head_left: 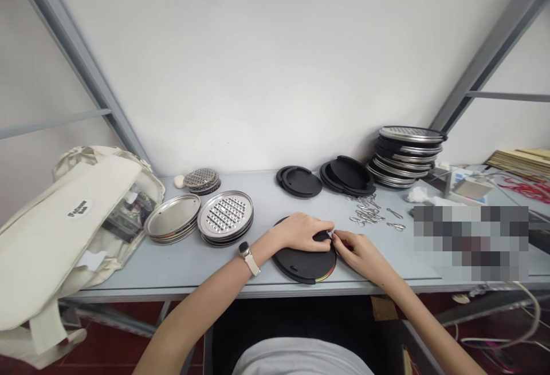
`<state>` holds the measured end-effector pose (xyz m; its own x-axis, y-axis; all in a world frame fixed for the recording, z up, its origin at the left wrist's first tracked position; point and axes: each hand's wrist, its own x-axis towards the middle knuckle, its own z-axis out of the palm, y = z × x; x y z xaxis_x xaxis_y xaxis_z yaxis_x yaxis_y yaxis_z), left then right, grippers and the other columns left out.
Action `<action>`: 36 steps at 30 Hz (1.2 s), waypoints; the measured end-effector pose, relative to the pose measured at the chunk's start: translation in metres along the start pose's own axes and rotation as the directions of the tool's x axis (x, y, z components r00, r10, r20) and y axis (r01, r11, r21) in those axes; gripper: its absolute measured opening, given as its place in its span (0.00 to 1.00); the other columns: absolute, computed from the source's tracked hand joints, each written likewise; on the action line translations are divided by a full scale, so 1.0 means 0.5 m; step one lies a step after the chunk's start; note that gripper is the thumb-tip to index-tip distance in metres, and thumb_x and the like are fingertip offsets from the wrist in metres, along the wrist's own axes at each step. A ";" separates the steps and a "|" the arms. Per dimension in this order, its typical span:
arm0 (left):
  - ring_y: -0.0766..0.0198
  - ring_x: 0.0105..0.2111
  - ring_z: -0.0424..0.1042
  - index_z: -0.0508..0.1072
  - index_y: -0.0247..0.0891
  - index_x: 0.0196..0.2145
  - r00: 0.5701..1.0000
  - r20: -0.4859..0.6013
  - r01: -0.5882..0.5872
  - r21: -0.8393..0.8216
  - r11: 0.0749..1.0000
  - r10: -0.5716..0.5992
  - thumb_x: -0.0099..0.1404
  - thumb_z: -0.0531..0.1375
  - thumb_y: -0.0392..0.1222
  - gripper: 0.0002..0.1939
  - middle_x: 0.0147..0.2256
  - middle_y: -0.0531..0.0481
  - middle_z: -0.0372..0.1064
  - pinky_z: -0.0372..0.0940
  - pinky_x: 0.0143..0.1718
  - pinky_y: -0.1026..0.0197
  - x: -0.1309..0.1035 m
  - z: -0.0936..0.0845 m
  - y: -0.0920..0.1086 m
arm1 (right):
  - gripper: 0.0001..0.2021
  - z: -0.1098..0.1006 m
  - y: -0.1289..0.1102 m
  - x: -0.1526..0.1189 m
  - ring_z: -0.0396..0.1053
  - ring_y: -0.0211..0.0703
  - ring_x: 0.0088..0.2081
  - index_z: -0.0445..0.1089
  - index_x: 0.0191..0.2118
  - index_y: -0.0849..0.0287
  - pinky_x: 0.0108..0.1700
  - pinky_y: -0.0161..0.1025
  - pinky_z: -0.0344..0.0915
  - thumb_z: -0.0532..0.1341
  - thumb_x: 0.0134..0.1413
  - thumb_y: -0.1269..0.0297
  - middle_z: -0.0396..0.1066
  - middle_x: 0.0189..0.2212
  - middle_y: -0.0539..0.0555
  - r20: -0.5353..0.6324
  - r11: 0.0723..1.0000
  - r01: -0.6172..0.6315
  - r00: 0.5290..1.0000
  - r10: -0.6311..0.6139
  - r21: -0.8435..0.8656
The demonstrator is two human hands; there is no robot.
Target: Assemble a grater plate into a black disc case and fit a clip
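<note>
A black round disc [301, 261] with a thin coloured strip at its lower right edge lies near the front edge of the table. My left hand [303, 232] rests on top of it, fingers bent at its upper right rim. At that same rim, my right hand [358, 253] pinches a small shiny metal piece [330, 233], its outline mostly hidden by the fingers. Loose metal clips [366, 213] lie just beyond my right hand. Further back are black round discs [303, 181] and a stack of black trays [350, 174].
Perforated metal plates [226, 214] and plain metal plates [172, 215] are stacked at the left, beside a cream bag [55, 232]. A tall stack of discs [406, 154] stands at the back right. Small boxes [472, 189] and red cords [526, 187] lie further right.
</note>
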<state>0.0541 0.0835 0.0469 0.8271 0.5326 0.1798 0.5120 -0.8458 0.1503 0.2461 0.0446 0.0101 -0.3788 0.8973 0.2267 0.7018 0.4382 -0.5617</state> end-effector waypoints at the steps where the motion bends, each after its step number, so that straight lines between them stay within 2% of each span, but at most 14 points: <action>1: 0.62 0.30 0.72 0.67 0.41 0.38 1.000 -0.005 -0.004 0.001 1.000 0.004 0.64 0.55 0.47 0.09 0.32 0.51 0.74 0.53 0.26 0.62 0.000 0.001 0.000 | 0.17 0.000 0.000 0.000 0.60 0.38 0.22 0.60 0.23 0.58 0.26 0.35 0.52 0.47 0.62 0.60 0.64 0.18 0.48 0.002 1.000 -0.001 1.000 0.001 -0.003; 16: 0.63 0.28 0.71 0.65 0.41 0.37 0.998 -0.050 -0.048 -0.009 0.999 0.047 0.65 0.52 0.47 0.08 0.30 0.52 0.73 0.49 0.24 0.62 0.000 0.012 -0.008 | 0.17 -0.002 -0.005 -0.001 0.59 0.38 0.22 0.60 0.23 0.57 0.26 0.35 0.52 0.48 0.61 0.59 0.64 0.18 0.48 0.004 1.000 -0.022 1.000 0.022 0.000; 30: 0.62 0.29 0.71 0.66 0.41 0.39 1.000 -0.018 -0.005 -0.009 1.000 0.004 0.65 0.53 0.46 0.08 0.31 0.52 0.73 0.50 0.25 0.63 0.001 0.005 -0.001 | 0.16 0.000 0.002 -0.005 0.60 0.37 0.23 0.60 0.25 0.58 0.27 0.35 0.53 0.47 0.63 0.59 0.65 0.19 0.48 0.021 0.999 -0.032 0.999 0.032 0.002; 36: 0.62 0.28 0.71 0.65 0.41 0.38 0.999 -0.034 -0.039 -0.009 0.999 0.038 0.65 0.52 0.47 0.08 0.30 0.52 0.73 0.49 0.24 0.62 0.001 0.012 -0.007 | 0.17 -0.001 -0.002 -0.002 0.60 0.38 0.22 0.59 0.24 0.58 0.26 0.35 0.52 0.47 0.63 0.59 0.65 0.19 0.49 0.017 0.999 -0.033 0.999 0.032 0.013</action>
<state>0.0539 0.0865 0.0407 0.8377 0.5005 0.2186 0.4776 -0.8654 0.1515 0.2462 0.0433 0.0110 -0.3663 0.9099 0.1945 0.7059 0.4079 -0.5791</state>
